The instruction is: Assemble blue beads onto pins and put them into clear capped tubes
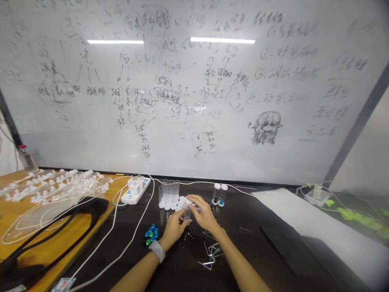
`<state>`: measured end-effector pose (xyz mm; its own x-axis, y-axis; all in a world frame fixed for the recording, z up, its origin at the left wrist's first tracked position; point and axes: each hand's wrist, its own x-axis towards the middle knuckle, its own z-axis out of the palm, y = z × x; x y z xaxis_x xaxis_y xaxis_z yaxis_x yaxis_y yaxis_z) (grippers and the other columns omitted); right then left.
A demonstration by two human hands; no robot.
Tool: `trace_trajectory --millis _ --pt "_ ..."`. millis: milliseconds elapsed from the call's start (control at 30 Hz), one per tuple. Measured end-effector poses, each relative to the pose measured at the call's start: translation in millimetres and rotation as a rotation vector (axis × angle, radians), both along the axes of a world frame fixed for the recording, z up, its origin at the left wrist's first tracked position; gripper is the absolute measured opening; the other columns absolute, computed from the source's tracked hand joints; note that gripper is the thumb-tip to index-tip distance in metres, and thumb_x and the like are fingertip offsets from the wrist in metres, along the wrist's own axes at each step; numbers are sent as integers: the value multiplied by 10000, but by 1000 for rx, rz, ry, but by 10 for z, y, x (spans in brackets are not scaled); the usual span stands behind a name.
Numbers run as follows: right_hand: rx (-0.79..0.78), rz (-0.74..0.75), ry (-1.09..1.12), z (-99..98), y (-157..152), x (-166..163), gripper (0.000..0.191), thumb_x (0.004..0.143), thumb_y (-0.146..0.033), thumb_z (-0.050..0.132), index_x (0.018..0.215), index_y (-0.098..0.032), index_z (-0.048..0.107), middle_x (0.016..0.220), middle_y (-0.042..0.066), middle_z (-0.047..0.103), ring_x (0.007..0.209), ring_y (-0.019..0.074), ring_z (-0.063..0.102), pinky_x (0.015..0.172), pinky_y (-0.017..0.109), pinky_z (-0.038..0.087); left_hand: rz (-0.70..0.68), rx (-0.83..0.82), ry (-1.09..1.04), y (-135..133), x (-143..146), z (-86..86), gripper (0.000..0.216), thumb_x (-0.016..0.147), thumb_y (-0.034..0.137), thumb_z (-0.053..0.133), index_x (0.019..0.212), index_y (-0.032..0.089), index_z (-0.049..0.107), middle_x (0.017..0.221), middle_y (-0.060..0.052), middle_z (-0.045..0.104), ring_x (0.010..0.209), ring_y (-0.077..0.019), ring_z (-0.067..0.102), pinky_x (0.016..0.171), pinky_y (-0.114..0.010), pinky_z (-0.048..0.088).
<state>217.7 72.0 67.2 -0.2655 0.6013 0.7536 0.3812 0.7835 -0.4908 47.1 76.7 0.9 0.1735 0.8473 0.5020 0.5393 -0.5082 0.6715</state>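
Observation:
Both my hands meet over the dark table [249, 227] in front of a whiteboard. My left hand [174, 228], with a band on its wrist, is closed round a small clear vial [187, 213] that has something blue at its bottom. My right hand [203, 213] is curled over the top of the same vial, fingers pressed on its white cap. Just behind them stand several clear tubes with white caps [169, 194]. Two capped vials [220, 194] stand to the right. A cluster of blue and green beads [151, 235] lies left of my left wrist.
Several metal hex keys [212, 253] lie by my right forearm. A white power strip [135, 190] with white cables sits at the left. Clear plastic pieces [51, 188] and black cable cover the orange table. White sheets [291, 211] lie at the right.

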Motion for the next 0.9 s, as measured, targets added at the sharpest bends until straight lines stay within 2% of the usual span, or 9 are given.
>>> trace_trajectory --millis 233,367,633,900 --pt "37 -23 -86 19 -15 -9 357 986 -234 451 1306 -279 605 1264 88 625 1188 241 560 1023 463 469 -11 8 -1 -2 -4 3 405 796 357 683 1167 194 674 887 -62 752 692 -210 666 677 -309 526" --pt "72 -36 -114 20 -45 -34 376 985 -217 446 1328 -281 588 1281 88 616 1201 245 548 1043 469 451 -7 0 2 -11 -2 24 407 795 328 679 1171 171 673 819 -61 741 675 -209 654 667 -303 514" --pt "109 -139 -111 -119 -35 -80 386 984 -206 452 1339 -291 575 1318 74 612 1230 249 541 1080 502 402 -15 7 4 -2 1 31 394 790 297 678 1164 176 674 868 -72 749 705 -216 658 701 -317 524" --pt "89 -184 -97 -164 -50 -111 372 983 -225 451 1320 -298 590 1289 70 629 1211 250 557 1054 493 424 -25 15 1 27 -4 -10 380 788 259 658 1157 169 672 888 -82 752 716 -219 660 735 -337 536"
